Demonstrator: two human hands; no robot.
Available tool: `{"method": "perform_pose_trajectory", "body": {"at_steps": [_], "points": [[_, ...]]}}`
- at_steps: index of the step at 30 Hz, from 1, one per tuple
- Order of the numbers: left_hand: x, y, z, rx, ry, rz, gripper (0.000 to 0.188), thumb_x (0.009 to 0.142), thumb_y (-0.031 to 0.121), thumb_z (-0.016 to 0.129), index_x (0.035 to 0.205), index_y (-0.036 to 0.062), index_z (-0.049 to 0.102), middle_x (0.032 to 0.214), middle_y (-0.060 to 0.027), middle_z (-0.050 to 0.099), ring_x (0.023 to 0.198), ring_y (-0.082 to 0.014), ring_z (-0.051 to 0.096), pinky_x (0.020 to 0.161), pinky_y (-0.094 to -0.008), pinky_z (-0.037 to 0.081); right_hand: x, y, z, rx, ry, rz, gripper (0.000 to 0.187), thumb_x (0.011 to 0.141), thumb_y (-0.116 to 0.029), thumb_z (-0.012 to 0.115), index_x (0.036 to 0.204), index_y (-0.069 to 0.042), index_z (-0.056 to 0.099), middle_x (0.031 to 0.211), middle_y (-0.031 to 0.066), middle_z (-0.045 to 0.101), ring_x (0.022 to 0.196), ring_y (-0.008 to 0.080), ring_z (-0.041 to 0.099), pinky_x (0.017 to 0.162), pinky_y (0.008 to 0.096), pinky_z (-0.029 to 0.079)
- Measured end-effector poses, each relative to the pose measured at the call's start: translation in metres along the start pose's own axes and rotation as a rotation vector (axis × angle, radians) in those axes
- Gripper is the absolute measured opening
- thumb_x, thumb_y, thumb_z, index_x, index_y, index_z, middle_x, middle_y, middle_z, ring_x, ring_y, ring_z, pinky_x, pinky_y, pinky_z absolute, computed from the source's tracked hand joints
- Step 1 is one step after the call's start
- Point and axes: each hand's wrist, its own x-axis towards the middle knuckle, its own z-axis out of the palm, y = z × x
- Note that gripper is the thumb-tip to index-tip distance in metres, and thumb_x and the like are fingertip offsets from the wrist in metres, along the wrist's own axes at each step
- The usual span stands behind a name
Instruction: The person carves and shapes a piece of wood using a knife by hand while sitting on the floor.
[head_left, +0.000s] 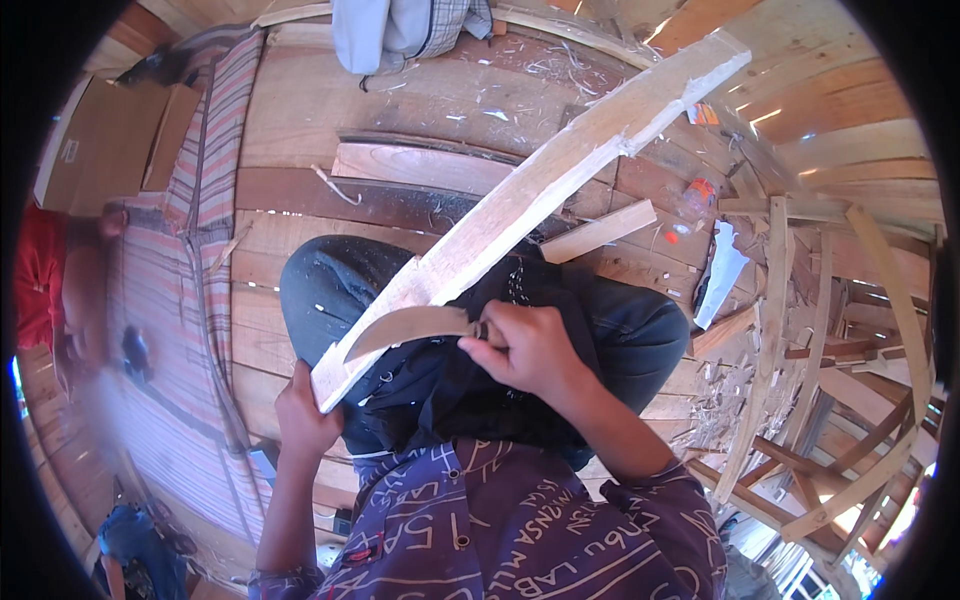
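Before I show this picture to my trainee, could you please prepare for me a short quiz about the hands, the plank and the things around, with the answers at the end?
1. True or false: the right hand holds a knife with a curved blade.
2. Which end of the long plank does the left hand hold: the one nearer the body or the one farther away?
3. Fill the gap: the large cloth on the person's left has a pattern of ____.

Key:
1. True.
2. The end nearer the body.
3. Stripes.
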Motion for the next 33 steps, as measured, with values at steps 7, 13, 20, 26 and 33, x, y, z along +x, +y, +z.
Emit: {"method": "perform_pose_trajectory", "body": {"at_steps": [7, 13, 20, 26, 33], "points": [[-0.003, -0.003, 0.001, -0.083, 0.006, 0.027, 0.027, 0.065, 0.007, 0.056, 0.088, 0.0001, 0.045, 0.066, -0.0262, 0.055, 0.066, -0.0502, 0.057, 0.056, -0.0486, 0.046, -0.028, -0.023, 0.024, 0.598, 0.037, 0.200, 0.021, 0.088, -0.017, 0.070, 0.083, -0.003, 0.055, 0.052, 0.0031, 0.041, 0.044, 0.0101, 0.039, 0.045, 0.0276, 0.033], [-0.002, -0.004, -0.009, -0.171, -0.094, 0.011, 0.027, 0.067, 0.006, 0.056, 0.091, -0.0005, 0.046, 0.067, -0.0248, 0.055, 0.066, -0.0482, 0.059, 0.057, -0.0421, 0.047, -0.030, -0.002, -0.010, 0.612, 0.293, 0.256, 0.018, 0.089, -0.013, 0.067, 0.095, -0.005, 0.052, 0.061, -0.0045, 0.042, 0.051, 0.0036, 0.036, 0.047, 0.0242, 0.032], [-0.015, -0.028, -0.026, -0.369, -0.343, -0.138, 0.039, 0.066, 0.002, 0.054, 0.105, -0.0044, 0.054, 0.072, -0.0142, 0.055, 0.066, -0.0205, 0.054, 0.063, -0.0336, 0.045, -0.022, 0.008, -0.031, 0.853, 0.476, 0.386, 0.014, 0.098, -0.011, 0.053, 0.107, -0.006, 0.043, 0.072, -0.0027, 0.045, 0.053, 0.0027, 0.042, 0.046, 0.0183, 0.037], [0.011, -0.017, -0.048, -0.339, -0.533, -0.190, 0.039, 0.067, 0.001, 0.054, 0.106, -0.0032, 0.060, 0.070, -0.0080, 0.054, 0.067, -0.0164, 0.050, 0.064, -0.0310, 0.042, -0.002, 0.001, -0.043, 0.512, 0.318, 0.346, 0.015, 0.098, -0.014, 0.057, 0.107, -0.002, 0.057, 0.068, -0.0018, 0.053, 0.055, 0.0026, 0.047, 0.049, 0.0211, 0.039], [0.026, -0.014, -0.061, -0.251, -0.604, -0.155, 0.026, 0.069, 0.004, 0.056, 0.093, -0.0048, 0.062, 0.070, -0.0163, 0.060, 0.065, -0.0204, 0.055, 0.064, -0.0348, 0.045, 0.035, -0.005, -0.077, 0.089, 0.326, 0.392, 0.025, 0.098, -0.024, 0.057, 0.101, 0.001, 0.060, 0.056, 0.0075, 0.051, 0.050, 0.0106, 0.048, 0.050, 0.0293, 0.039]]}}
